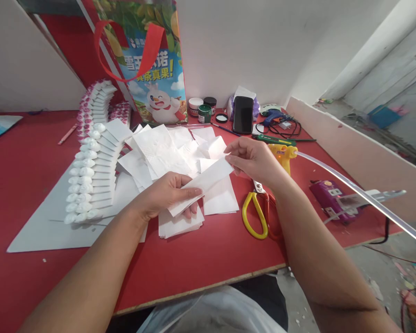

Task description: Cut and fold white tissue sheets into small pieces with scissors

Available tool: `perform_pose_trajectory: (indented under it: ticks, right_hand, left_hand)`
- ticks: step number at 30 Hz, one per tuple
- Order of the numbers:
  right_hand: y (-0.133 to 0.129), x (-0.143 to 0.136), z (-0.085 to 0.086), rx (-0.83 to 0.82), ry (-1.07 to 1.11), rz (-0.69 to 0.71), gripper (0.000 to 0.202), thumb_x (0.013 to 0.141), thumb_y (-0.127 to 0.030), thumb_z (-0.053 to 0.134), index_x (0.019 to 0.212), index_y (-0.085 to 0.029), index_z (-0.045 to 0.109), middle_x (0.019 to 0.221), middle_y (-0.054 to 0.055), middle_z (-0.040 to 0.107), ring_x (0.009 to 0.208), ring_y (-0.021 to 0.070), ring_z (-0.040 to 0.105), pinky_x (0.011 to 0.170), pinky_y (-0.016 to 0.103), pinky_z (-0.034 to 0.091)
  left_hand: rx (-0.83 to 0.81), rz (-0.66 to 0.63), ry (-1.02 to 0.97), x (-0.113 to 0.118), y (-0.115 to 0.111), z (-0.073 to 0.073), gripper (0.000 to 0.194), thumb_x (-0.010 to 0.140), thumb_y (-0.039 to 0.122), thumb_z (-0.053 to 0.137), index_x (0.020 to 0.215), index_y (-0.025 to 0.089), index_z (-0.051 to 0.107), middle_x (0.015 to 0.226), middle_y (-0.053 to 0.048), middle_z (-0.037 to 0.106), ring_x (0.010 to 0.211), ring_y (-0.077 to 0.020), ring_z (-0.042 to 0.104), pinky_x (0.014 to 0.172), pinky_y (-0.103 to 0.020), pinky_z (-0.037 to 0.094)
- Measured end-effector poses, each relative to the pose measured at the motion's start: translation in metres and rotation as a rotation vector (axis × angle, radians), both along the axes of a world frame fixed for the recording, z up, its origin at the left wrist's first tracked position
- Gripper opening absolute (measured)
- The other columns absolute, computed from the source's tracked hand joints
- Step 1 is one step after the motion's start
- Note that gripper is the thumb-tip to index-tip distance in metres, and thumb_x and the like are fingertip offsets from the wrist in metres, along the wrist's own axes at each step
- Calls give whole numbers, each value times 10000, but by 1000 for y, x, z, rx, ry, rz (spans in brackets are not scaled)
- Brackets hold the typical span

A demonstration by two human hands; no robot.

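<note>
A strip of folded white paper slants between both hands above the red table. My left hand pinches its lower left end, thumb on top and fingers beneath. My right hand grips the upper right end between thumb and fingertips. Beneath and behind it lies a loose heap of white paper pieces. A small stack of paper sits just below my left hand. Scissors with one yellow and one red handle lie under my right forearm, partly hidden by it.
At left, a curved row of white-tipped folded pieces stands on a white board. A gift bag, paint jars and a phone stand behind. To the right are a yellow glue gun with a long clear stick and a purple box.
</note>
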State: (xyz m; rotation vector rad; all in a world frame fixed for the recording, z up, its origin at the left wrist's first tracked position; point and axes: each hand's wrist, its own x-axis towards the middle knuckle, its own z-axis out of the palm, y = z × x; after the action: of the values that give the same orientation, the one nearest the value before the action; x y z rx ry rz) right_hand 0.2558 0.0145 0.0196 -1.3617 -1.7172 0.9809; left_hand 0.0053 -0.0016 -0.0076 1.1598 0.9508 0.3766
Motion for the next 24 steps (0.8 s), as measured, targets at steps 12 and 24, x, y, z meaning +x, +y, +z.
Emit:
perform_pose_trajectory:
  ticks: [12, 24]
  right_hand:
    - [-89, -2, 9, -292, -1331, 19, 358, 931, -238, 542, 1241, -61, 567, 746, 165, 705, 686, 332, 721, 504, 322, 306]
    - [-98, 53, 5, -447, -57, -2, 424, 879, -487, 644, 1168, -221, 484, 836, 44, 616, 816, 246, 669, 709, 348, 518]
  left_hand:
    - [-32, 194, -176, 3, 3, -1, 283, 730, 386, 859, 701, 125, 752, 658, -77, 735, 535, -158, 691, 542, -234, 559]
    - [-60, 302, -250, 4, 3, 2, 192, 765, 285, 819, 727, 112, 746, 634, -59, 715, 532, -138, 649, 534, -234, 535]
